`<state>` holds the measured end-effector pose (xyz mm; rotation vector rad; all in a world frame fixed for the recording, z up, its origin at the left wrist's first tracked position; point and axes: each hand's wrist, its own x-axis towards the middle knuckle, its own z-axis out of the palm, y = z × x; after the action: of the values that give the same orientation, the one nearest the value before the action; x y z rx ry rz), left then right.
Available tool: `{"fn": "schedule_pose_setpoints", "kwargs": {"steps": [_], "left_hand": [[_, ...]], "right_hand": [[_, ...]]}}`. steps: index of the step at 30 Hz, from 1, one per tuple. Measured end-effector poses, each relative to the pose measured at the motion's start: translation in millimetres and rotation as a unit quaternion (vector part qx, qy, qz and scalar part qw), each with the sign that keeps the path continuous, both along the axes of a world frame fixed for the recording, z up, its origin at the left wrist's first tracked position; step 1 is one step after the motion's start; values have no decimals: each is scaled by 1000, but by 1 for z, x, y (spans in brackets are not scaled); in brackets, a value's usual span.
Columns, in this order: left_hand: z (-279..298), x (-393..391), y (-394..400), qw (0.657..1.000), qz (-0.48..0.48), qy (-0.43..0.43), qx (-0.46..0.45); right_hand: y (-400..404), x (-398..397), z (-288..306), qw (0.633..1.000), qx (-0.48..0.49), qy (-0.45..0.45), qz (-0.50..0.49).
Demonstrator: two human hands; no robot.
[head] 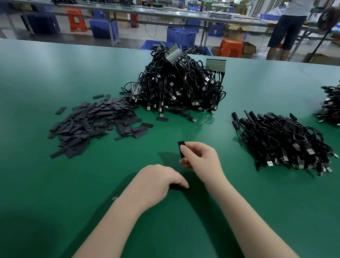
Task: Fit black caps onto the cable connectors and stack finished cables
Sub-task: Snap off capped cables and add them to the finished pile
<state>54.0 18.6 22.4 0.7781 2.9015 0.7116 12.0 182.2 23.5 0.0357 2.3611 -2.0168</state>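
My right hand (201, 156) pinches a single black cap (181, 148) between thumb and fingers, held upright just above the green table (44, 80). My left hand (158, 181) hovers low beside it, fingers curled downward; whether it holds anything is hidden. A loose heap of flat black caps (94, 123) lies at the left. A tall tangle of black cables with bare connectors (178, 85) sits at the middle back. A lower stack of capped cables (284, 140) lies at the right.
Another cable pile (337, 108) shows at the far right edge. Beyond the table stand blue bins (182, 36), orange stools (231, 47) and other benches. A person (293, 17) stands at the back right.
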Motion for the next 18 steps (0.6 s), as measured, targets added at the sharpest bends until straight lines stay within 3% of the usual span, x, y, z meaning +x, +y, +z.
{"fn": "schedule_pose_setpoints", "kwargs": {"steps": [5,8,11,15,18], "left_hand": [[1,3,9,996,44,82,16],[2,6,14,972,161,120,121],[4,9,20,945,217,114,217],[6,12,22,943,213,157,201],[6,12,20,945,215,142,202]], "right_hand": [[19,25,-3,991,-129,11,-39],[20,31,-2,985,-167,15,-35],[16,37,-1,988,-153,26,-17],[8,43,-1,992,-113,58,-3],[8,44,1,991,-111,69,11]]}}
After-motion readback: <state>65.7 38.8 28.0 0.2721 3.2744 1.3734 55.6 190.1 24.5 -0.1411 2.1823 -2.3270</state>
